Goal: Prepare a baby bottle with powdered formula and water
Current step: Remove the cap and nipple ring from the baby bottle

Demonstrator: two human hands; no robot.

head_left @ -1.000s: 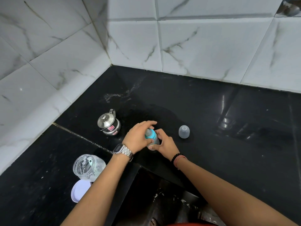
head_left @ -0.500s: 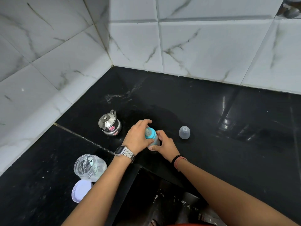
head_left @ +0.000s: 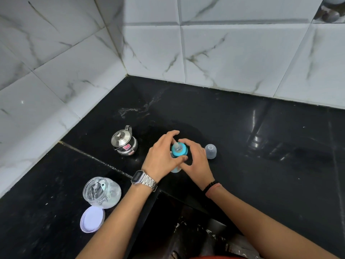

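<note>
Both hands grip one bottle on the glossy black counter (head_left: 261,146): left hand (head_left: 160,157) curls round its teal screw ring, right hand (head_left: 196,161) wraps the clear body. The bottle (head_left: 178,149) stands upright, teat up. One frosted domed cap (head_left: 210,151) sits just right; one steel kettle (head_left: 124,141), one clear jar (head_left: 101,192) and one white round lid (head_left: 92,219) lie left.

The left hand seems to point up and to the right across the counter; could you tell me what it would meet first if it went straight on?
The left hand already grips the baby bottle, so it meets that first.
</note>
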